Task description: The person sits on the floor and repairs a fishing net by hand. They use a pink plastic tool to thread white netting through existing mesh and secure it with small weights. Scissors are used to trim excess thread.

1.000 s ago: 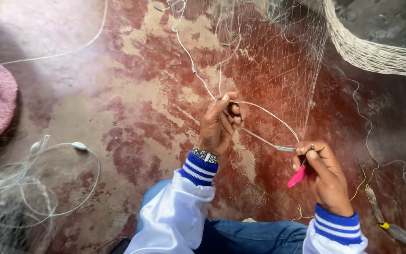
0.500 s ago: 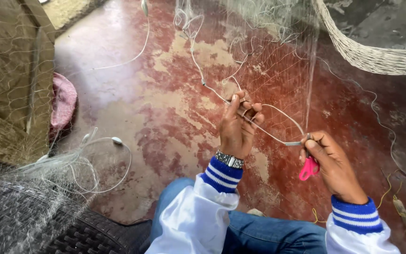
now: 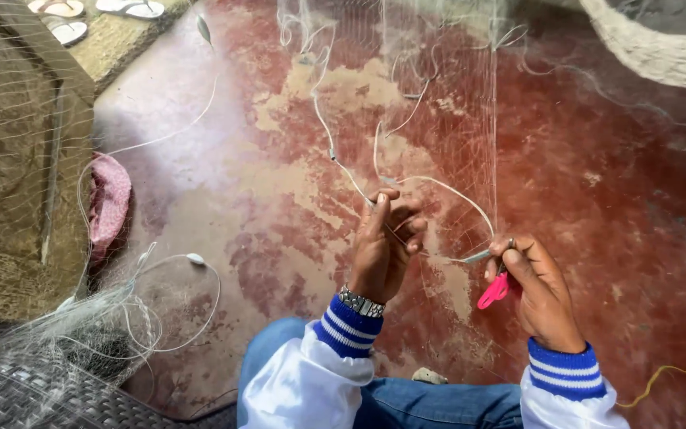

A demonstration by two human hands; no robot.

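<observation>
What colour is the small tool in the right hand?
Bright pink tool, gripped by the right hand; head view.

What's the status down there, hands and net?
Left hand pinching white cord of fishing net. Right hand holding pink needle. Nothing in the way.

Floor: red-painted concrete, worn through to pale tan patches at centre; lit by soft daylight. Upper left: a raised stone step, on which sandals lay, pale in colour. Left edge: a large brownish slab, tilted; a pink cloth lay just beside it on the floor. Upper right corner: the rim of a woven basket, light-coloured. Lower left corner: a dark woven mat.
</observation>
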